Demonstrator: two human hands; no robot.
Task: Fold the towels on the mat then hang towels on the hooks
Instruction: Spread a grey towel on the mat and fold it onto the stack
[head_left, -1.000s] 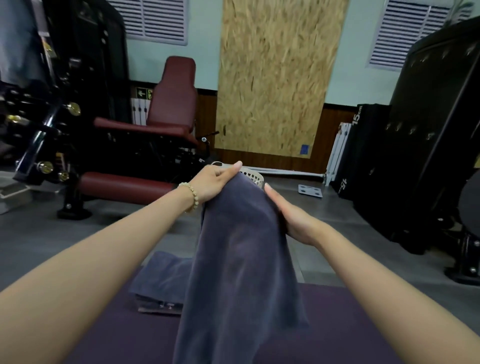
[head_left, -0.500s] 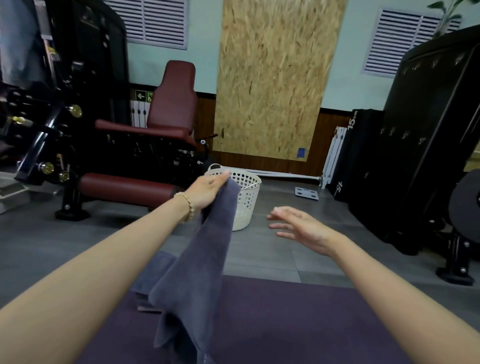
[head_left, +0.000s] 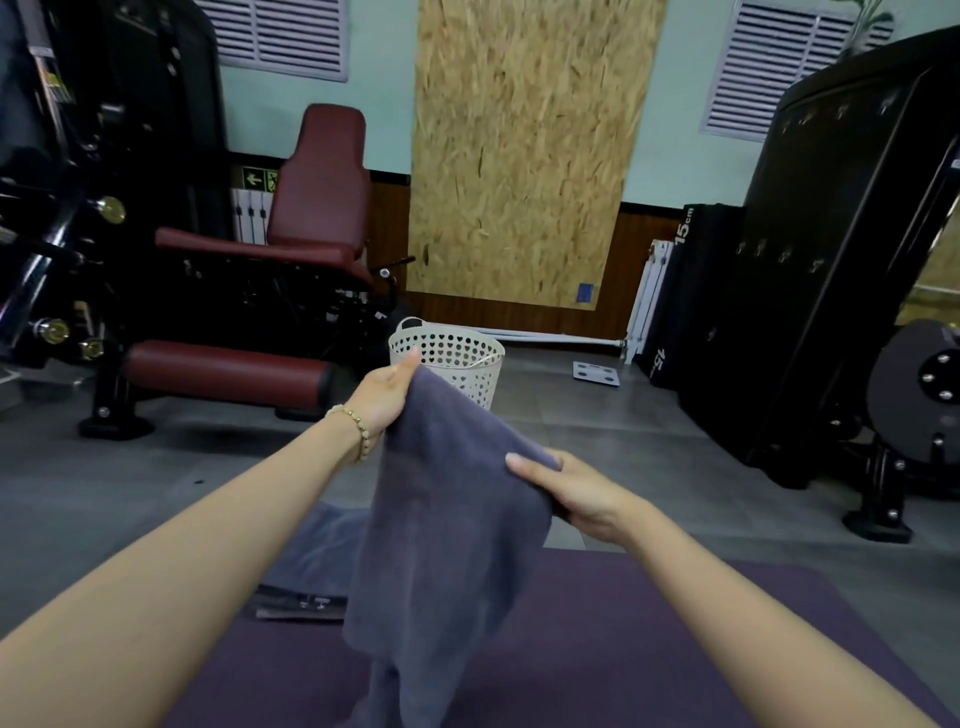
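A grey-blue towel (head_left: 447, 530) hangs in the air above the purple mat (head_left: 649, 639). My left hand (head_left: 387, 397), with a bead bracelet at the wrist, pinches its upper corner. My right hand (head_left: 569, 488) grips the towel's right edge lower down, thumb on top. The cloth drapes between both hands and its lower end trails onto the mat. A second grey towel (head_left: 311, 551) lies on the mat's far left edge, partly hidden behind the held one. Several hooks (head_left: 784, 254) sit on the black panel at the right.
A white perforated basket (head_left: 457, 364) stands on the grey floor just beyond my hands. A maroon gym machine (head_left: 270, 260) fills the left. Black mats (head_left: 675, 291) and a weight machine (head_left: 914, 395) stand at the right. A scale (head_left: 596, 373) lies on the floor.
My right hand, which had let go and hovered free half a second ago, has moved in and taken hold of the towel's right edge. The towel now spreads between both hands.
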